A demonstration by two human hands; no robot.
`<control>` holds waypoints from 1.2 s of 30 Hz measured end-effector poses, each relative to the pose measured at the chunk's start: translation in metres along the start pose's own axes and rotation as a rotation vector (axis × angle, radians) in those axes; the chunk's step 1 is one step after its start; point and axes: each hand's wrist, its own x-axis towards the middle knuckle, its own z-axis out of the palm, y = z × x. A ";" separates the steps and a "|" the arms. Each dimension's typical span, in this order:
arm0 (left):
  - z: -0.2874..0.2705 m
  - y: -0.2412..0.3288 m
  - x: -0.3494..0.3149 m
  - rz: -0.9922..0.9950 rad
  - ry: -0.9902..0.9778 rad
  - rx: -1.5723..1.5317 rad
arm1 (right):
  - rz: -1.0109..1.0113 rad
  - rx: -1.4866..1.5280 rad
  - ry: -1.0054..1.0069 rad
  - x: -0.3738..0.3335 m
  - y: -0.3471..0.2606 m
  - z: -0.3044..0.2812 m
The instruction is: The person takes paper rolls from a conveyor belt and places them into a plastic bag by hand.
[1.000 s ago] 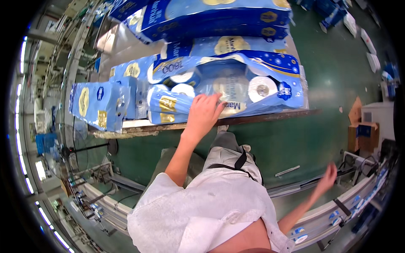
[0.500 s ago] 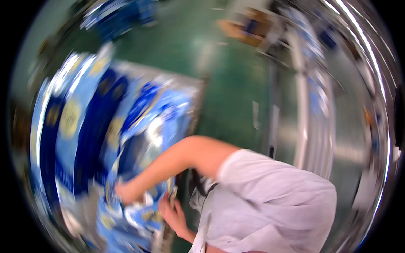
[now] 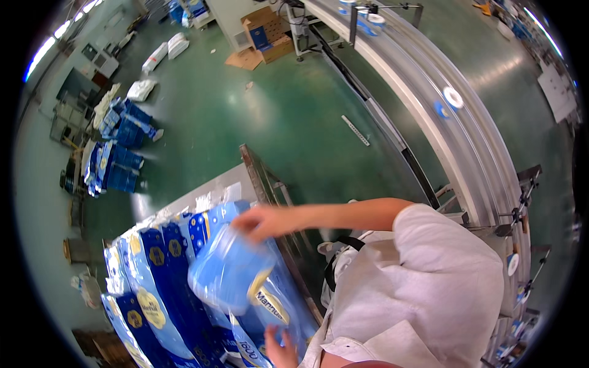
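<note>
My right hand (image 3: 265,223) reaches in from the right, closed on the top of a light-blue plastic pack (image 3: 224,270). Motion smears the pack, and its contents cannot be made out. Below it lies a blue glossy pack with a yellow oval label (image 3: 270,300). My left hand (image 3: 280,349) is low in the view beside that pack, thumb and finger apart; its lower part is cut off by my shirt and the picture's edge. Dark- and light-blue packs (image 3: 153,288) stand in rows to the left of both hands.
The packs rest on a table with a metal edge (image 3: 248,165). A long conveyor (image 3: 423,92) curves along the right, carrying white and blue round items (image 3: 453,97). An opened carton (image 3: 267,37) is on the green floor, and blue bins (image 3: 126,132) stand far left.
My right hand has come up from low among the packs and now holds the light-blue pack raised. My left hand sits lower in the picture. The whole view has swung and sharpened.
</note>
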 end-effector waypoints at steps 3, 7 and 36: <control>-0.021 0.083 0.029 0.123 0.347 -0.077 | -0.216 -0.041 0.764 -0.130 -0.043 -0.103; 0.009 0.145 0.075 0.359 0.310 -0.068 | -0.150 -0.709 1.815 -0.362 -0.080 -0.221; 0.112 0.177 0.086 0.189 0.485 0.186 | -0.318 -0.937 -0.054 -0.067 -0.016 -0.106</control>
